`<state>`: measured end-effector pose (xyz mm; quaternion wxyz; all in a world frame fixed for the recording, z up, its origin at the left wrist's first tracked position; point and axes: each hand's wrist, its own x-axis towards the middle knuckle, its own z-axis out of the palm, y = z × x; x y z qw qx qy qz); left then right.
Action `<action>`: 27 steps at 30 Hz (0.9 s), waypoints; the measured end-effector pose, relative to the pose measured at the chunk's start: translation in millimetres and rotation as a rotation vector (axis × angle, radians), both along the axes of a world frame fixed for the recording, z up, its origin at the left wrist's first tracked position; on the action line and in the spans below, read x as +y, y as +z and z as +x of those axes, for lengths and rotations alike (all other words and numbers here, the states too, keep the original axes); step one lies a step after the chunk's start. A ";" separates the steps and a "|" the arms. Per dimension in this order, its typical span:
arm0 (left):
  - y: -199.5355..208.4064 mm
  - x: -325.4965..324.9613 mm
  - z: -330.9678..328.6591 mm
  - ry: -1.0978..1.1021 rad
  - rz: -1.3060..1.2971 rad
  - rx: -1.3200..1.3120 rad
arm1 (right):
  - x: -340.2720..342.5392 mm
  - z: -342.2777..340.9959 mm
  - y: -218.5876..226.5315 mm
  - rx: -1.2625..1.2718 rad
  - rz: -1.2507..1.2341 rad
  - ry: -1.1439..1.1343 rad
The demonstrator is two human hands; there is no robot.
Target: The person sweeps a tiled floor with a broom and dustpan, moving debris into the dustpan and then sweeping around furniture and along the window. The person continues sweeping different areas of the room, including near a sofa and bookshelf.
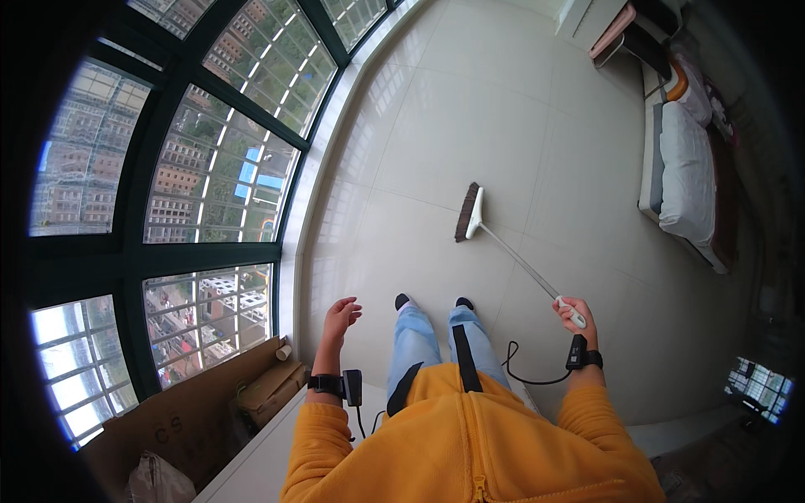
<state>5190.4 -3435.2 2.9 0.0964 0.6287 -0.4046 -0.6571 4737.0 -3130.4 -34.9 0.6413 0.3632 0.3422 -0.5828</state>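
My right hand (575,313) is wrapped round the white grip at the end of a broom (475,215). Its thin grey handle slants forward and left to a white head with dark brown bristles, which rests on the tiled floor ahead of my feet. On the left side, my left hand (342,315) is held in the air with loosely bent, parted fingers and nothing in it. Black straps with small box-like devices sit on both wrists, with cables running from them.
Tall dark-framed windows (293,142) with bars line the left. A cardboard box (272,386) lies at the lower left beside a white surface (251,453). A bed or couch with a white pillow (688,172) stands at the right. Pale tiles (453,109) cover the floor.
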 end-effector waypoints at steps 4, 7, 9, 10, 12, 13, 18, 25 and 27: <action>4.7 -1.5 -71.7 -0.153 -0.019 0.041 | 131.9 -21.5 17.9 0.075 0.136 -0.215; 10.9 8.6 -101.6 -0.226 -0.030 0.048 | 147.3 -9.0 14.0 0.325 0.242 -0.006; 12.9 16.4 -106.2 -0.252 -0.031 0.039 | 135.0 5.0 14.6 0.446 0.278 0.204; 14.3 20.1 -104.1 -0.260 -0.031 0.030 | 129.8 16.6 20.4 0.461 0.282 0.283; 14.3 22.2 -98.3 -0.247 -0.035 0.014 | 123.4 30.3 39.5 0.500 0.135 0.472; 14.9 23.7 -91.8 -0.229 -0.030 0.004 | 121.7 35.0 50.5 0.472 0.187 0.537; 17.5 28.1 -63.5 -0.151 -0.024 -0.026 | 79.5 51.6 49.0 0.219 0.060 0.553; 22.3 28.3 -57.7 -0.159 -0.043 -0.067 | 22.7 89.4 -48.7 0.062 -0.098 0.466; 21.2 26.1 -59.1 -0.167 -0.030 -0.088 | 65.1 80.7 -37.4 0.120 -0.041 0.428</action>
